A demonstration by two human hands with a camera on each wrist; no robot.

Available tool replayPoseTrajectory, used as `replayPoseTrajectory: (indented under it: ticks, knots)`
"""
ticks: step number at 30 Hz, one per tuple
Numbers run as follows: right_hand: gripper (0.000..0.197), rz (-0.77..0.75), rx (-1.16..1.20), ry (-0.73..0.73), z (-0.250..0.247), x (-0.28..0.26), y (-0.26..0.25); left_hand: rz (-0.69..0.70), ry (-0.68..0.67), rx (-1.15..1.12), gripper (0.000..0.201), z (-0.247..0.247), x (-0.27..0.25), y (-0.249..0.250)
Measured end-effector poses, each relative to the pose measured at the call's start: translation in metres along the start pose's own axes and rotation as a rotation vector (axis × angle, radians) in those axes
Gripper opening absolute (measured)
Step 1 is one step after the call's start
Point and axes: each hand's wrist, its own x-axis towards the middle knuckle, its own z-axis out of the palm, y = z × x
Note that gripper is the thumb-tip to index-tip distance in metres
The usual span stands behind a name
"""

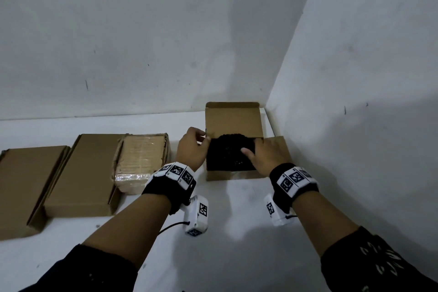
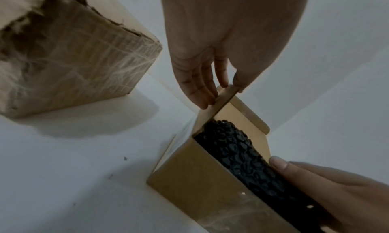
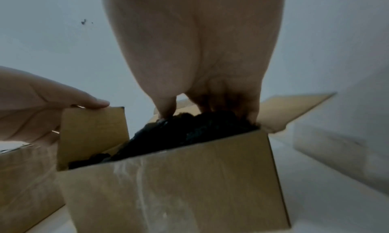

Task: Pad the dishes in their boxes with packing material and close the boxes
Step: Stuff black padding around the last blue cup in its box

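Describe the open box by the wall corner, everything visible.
The open box is plain brown cardboard, upright on the white surface in the wall corner. Its rear lid stands up, its right flap is folded outward. Black bubble wrap fills it to the rim. The left hand pinches the upright left flap; the right hand presses on the wrap. The front wall looks scuffed and glossy.

The open box (image 1: 233, 173) sits in the counter's (image 1: 237, 256) far corner at about 1 o'clock, hemmed by the back wall (image 1: 142, 42) at 12 and the side wall (image 1: 367, 78) at 3. Its mouth is filled by black packing material (image 1: 225, 155), with the rear flap (image 1: 233, 119) upright behind and both hands over the opening. At 10 o'clock a taped box (image 1: 142, 159) and two flat cartons (image 1: 83, 173) block the left. Bare counter lies at 6 o'clock.
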Motion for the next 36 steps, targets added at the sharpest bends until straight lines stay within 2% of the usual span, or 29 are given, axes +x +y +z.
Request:
replayPoseTrajectory:
  ticks: [3, 5, 6, 8, 9, 13, 17, 21, 23, 27, 31, 36]
  knots:
    - [0.054, 0.003, 0.089, -0.132, 0.008, -0.001, -0.002, 0.016, -0.030, 0.017, 0.024, 0.010, 0.001, -0.001]
    - [0.054, 0.007, 0.228, -0.143, -0.002, -0.002, 0.001, 0.024, -0.048, 0.028, 0.025, 0.013, 0.002, 0.000]
    - [0.052, -0.009, 0.243, -0.101, -0.008, -0.003, 0.004, 0.030, -0.057, 0.031, 0.025, 0.014, 0.003, 0.000]
    - [0.044, -0.046, 0.150, 0.005, -0.015, -0.005, 0.007, 0.043, -0.071, 0.043, 0.026, 0.016, 0.003, 0.000]
    - [0.039, -0.058, 0.111, 0.002, -0.015, -0.008, 0.005, 0.046, -0.076, 0.047, 0.026, 0.017, 0.003, -0.001]
    - [0.029, -0.089, 0.090, -0.146, 0.005, -0.013, 0.000, 0.062, -0.075, 0.050, 0.025, 0.020, 0.004, -0.002]
    - [0.019, -0.130, 0.129, -0.055, 0.011, -0.016, 0.006, 0.062, -0.075, 0.071, 0.024, 0.023, 0.005, -0.004]
    - [0.024, -0.137, 0.220, 0.137, 0.020, -0.018, 0.009, 0.058, -0.084, 0.077, 0.025, 0.025, 0.008, -0.007]
    - [0.022, -0.137, 0.256, 0.162, 0.024, -0.018, 0.010, 0.054, -0.089, 0.082, 0.027, 0.026, 0.007, -0.007]
    - [0.019, -0.183, 0.289, 0.062, 0.021, -0.009, 0.015, 0.051, -0.080, 0.092, 0.032, 0.025, 0.005, -0.007]
    - [0.018, -0.252, 0.232, -0.126, 0.002, 0.000, 0.025, 0.049, -0.096, 0.102, 0.034, 0.025, 0.004, -0.007]
    - [0.016, -0.263, 0.098, -0.081, 0.000, 0.001, 0.023, 0.047, -0.117, 0.136, 0.038, 0.026, 0.000, -0.007]
